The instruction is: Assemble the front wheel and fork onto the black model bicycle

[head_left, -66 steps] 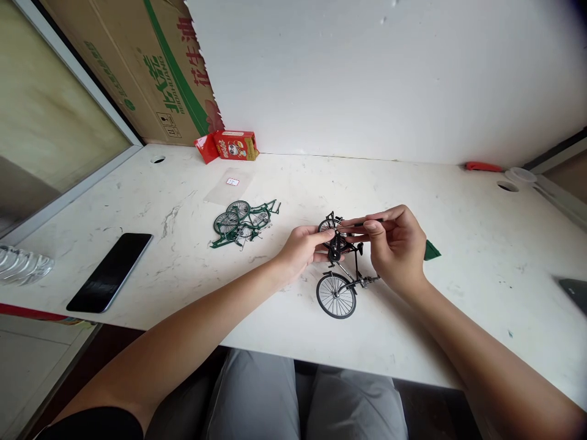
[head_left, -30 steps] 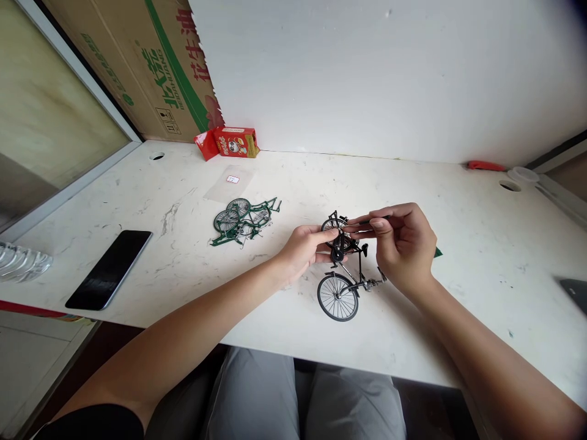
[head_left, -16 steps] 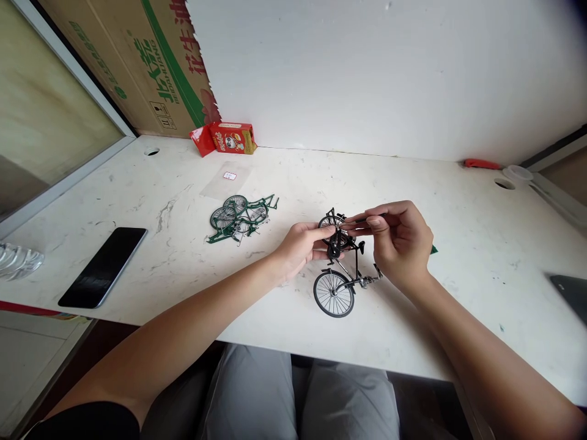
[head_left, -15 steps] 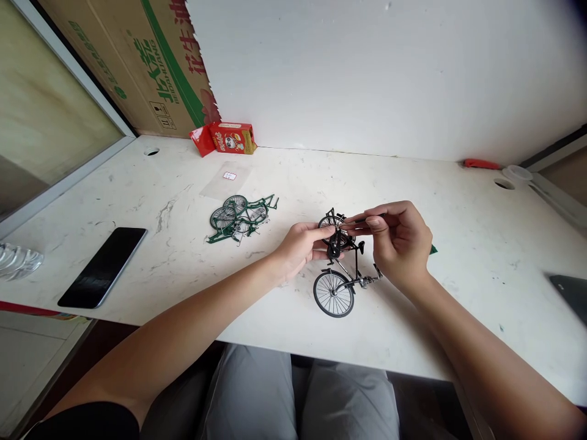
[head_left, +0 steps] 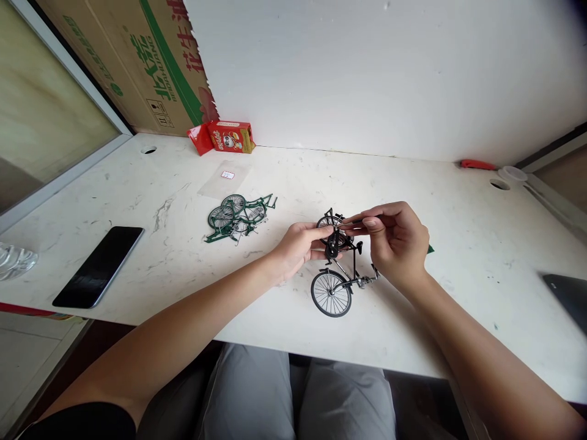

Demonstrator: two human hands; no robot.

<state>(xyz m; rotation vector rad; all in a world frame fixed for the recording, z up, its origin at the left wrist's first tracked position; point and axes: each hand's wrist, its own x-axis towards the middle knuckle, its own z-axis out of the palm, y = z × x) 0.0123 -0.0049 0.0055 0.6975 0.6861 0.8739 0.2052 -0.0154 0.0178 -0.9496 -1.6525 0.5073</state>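
Observation:
A black miniature bicycle (head_left: 354, 260) is tilted over the table, its front wheel (head_left: 331, 293) toward me. My left hand (head_left: 298, 249) is closed on the rear part, thumb and fingers around the rear wheel and chain area. My right hand (head_left: 398, 241) pinches a thin dark tool (head_left: 369, 220). Its tip points at the rear hub beside my left thumb; whether it touches there I cannot tell. Fingers hide part of the rear wheel. Left of my hands, green miniature bicycle parts (head_left: 241, 215) lie on the table, with wheels and frame pieces among them.
A black phone (head_left: 98, 267) and a clear plastic object (head_left: 16, 261) lie at left. Behind the green parts are a clear bag (head_left: 224, 179) and a red box (head_left: 232, 137). A red object (head_left: 477, 164) lies at back right, a dark device (head_left: 566, 299) at the right edge.
The whole view has shifted slightly, so things sit a little further left. Both hands keep nearly the same pose on the black bicycle and the tool.

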